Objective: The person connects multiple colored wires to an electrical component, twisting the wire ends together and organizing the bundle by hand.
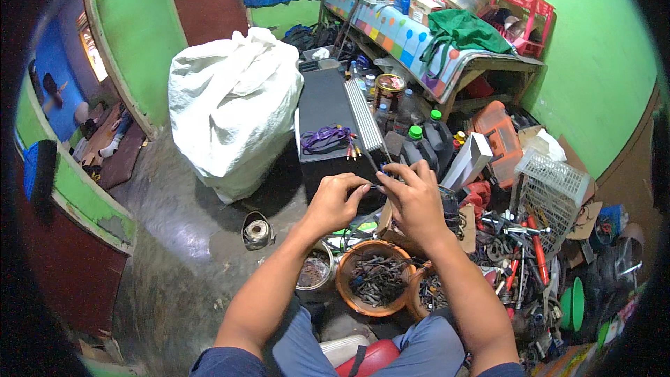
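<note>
Hands met above the cluttered floor, fingertips almost touching. The left hand (337, 202) was curled nearly closed, thumb and forefinger pinched on a small thin metal piece (375, 185) that passed across to the right hand (415, 199). The right hand was also curled, its fingers folded over the other end of the piece; how tightly it gripped could not be told, since the back of the hand hid the fingertips. The piece sat in the air between the two hands, in front of a black speaker box (328, 122) on which a coil of purple cable (322, 138) lay.

The piece looked slim, light and stiff, probably metal, and small enough to slip from a loose pinch. It seemed best taken near its ends with the fingertip pads, as both hands held it, leaving the middle free. If it were a wire or thin pin it could bend under a hard squeeze; the picture was too small to say which.

Below the hands stood an orange bowl (343, 286) full of dark screws and bolts, a second bowl (416, 300) beside it, and a pale tub (328, 276) to the left. Red-handled tools (539, 255) lay to the right, near a white wire basket (551, 192). A large white sack (230, 108) stood at the left.
</note>
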Available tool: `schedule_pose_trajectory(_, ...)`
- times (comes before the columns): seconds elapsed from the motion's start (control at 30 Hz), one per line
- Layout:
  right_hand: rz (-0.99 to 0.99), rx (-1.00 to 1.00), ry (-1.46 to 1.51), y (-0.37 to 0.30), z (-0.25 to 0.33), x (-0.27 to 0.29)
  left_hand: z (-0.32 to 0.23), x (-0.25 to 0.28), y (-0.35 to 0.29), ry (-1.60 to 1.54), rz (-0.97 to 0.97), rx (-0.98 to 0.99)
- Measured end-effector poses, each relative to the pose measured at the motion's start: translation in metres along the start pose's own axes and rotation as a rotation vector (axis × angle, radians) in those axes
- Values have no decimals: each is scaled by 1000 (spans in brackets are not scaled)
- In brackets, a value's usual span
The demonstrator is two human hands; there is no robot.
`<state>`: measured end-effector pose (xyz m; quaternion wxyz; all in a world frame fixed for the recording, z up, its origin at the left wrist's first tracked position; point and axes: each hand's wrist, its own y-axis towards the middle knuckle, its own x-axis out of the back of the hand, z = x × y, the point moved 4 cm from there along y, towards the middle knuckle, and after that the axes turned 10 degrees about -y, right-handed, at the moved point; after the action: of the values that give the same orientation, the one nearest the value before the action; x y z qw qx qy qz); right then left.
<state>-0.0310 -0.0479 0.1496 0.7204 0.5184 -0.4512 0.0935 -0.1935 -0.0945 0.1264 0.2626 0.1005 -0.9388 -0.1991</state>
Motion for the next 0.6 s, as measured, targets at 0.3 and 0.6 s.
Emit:
schedule_pose_trajectory(0.3, 193, -149, 288, -8, -17, -21, -9, -13, 3, -159, -136, -37)
schedule_pose_trajectory(0.6, -152, -838, 1051, -13, -36, -26, 4, 6, 2, -315, -176, 31)
